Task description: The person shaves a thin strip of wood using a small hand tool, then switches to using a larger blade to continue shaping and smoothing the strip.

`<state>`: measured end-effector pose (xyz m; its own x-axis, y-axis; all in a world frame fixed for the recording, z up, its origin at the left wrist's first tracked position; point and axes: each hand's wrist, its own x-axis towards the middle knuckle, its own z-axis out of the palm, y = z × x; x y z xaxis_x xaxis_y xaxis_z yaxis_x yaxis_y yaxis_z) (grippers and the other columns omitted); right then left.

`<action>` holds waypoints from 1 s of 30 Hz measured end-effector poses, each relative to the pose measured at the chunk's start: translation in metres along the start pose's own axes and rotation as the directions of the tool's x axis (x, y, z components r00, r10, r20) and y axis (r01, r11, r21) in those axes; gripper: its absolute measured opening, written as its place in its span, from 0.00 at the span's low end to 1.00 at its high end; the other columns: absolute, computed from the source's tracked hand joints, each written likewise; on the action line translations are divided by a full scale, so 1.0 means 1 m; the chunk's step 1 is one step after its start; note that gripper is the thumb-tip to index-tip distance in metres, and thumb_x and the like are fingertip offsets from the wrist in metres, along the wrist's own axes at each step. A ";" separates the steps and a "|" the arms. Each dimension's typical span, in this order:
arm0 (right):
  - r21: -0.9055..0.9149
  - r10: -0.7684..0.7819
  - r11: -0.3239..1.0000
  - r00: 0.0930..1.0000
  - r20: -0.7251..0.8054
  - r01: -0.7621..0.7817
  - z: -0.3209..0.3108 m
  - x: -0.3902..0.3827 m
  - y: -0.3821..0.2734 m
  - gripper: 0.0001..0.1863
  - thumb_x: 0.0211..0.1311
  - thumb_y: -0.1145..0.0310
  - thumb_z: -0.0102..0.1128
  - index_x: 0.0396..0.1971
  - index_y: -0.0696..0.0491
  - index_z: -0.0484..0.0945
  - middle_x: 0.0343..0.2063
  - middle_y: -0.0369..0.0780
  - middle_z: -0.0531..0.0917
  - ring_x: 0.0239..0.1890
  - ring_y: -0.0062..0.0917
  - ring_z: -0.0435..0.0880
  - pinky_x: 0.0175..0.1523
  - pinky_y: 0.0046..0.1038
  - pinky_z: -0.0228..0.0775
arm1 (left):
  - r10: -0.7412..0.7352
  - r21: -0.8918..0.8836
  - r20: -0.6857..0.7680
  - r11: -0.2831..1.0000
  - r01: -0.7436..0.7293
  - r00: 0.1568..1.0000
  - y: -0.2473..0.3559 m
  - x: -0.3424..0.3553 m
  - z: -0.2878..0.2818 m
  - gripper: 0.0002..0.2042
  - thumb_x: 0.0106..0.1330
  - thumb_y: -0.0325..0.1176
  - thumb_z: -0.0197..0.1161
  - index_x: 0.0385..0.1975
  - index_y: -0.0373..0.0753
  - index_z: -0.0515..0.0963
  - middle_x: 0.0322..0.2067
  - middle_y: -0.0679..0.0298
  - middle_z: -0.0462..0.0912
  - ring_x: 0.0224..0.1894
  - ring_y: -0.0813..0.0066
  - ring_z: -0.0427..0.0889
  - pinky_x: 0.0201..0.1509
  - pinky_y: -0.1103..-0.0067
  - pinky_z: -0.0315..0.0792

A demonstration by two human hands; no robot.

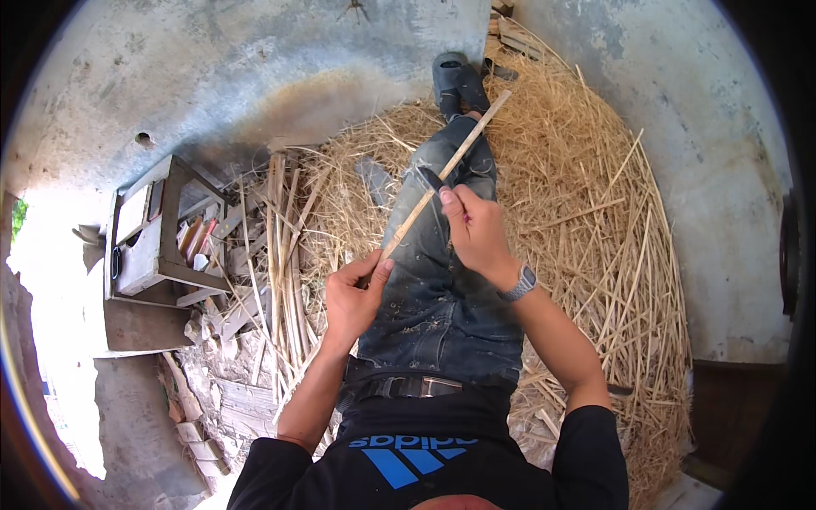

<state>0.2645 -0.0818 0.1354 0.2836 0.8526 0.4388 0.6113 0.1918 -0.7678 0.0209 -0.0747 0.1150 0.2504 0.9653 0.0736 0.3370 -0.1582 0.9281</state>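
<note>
A long pale split wood or bamboo strip (467,140) runs diagonally over my jeans-clad legs (425,314). My left hand (355,297) pinches its lower end between thumb and fingers. My right hand (476,234) is closed on a knife with a dark blade (430,178), held across the strip above my left hand, thumb near the blade. Whether the edge is cutting into the strip I cannot tell. My feet are in dark slip-on shoes (455,81) at the top.
Straw-like shavings (586,212) and loose strips (280,255) cover the floor around my legs. A worn box-like cabinet (140,263) with debris stands at left, beside a bright opening (55,357). Grey walls (255,59) enclose the top and right, with more wood pieces (518,38) in the far corner.
</note>
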 end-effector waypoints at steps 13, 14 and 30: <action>-0.314 -0.150 0.938 0.989 0.012 0.146 -0.003 0.007 0.017 0.18 0.77 0.62 0.57 0.25 0.54 0.73 0.17 0.50 0.79 0.22 0.50 0.82 0.27 0.47 0.71 | 0.186 0.292 -0.061 0.943 -0.160 0.981 0.009 -0.007 -0.003 0.10 0.69 0.34 0.73 0.41 0.33 0.89 0.18 0.56 0.78 0.17 0.69 0.73 0.24 0.71 0.66; -0.264 -0.038 0.964 0.999 -0.032 0.028 -0.008 0.014 0.012 0.18 0.77 0.62 0.58 0.25 0.55 0.74 0.17 0.50 0.79 0.22 0.50 0.82 0.27 0.47 0.71 | 0.232 0.287 -0.049 0.935 -0.209 0.971 0.011 -0.005 -0.001 0.10 0.69 0.33 0.73 0.41 0.33 0.89 0.18 0.56 0.78 0.17 0.69 0.73 0.24 0.71 0.66; -0.168 -0.100 0.979 0.991 0.086 0.113 0.028 -0.014 0.004 0.17 0.76 0.59 0.58 0.27 0.54 0.77 0.17 0.51 0.79 0.22 0.52 0.82 0.27 0.49 0.72 | 0.073 0.164 -0.040 0.984 -0.065 0.997 -0.005 -0.014 -0.009 0.11 0.71 0.33 0.72 0.43 0.29 0.87 0.16 0.61 0.74 0.18 0.79 0.67 0.23 0.74 0.62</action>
<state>0.2421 -0.0791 0.1130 0.1564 0.8678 0.4717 0.7550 0.2028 -0.6235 0.0070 -0.0857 0.1127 0.2381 0.9587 0.1555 0.4640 -0.2529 0.8490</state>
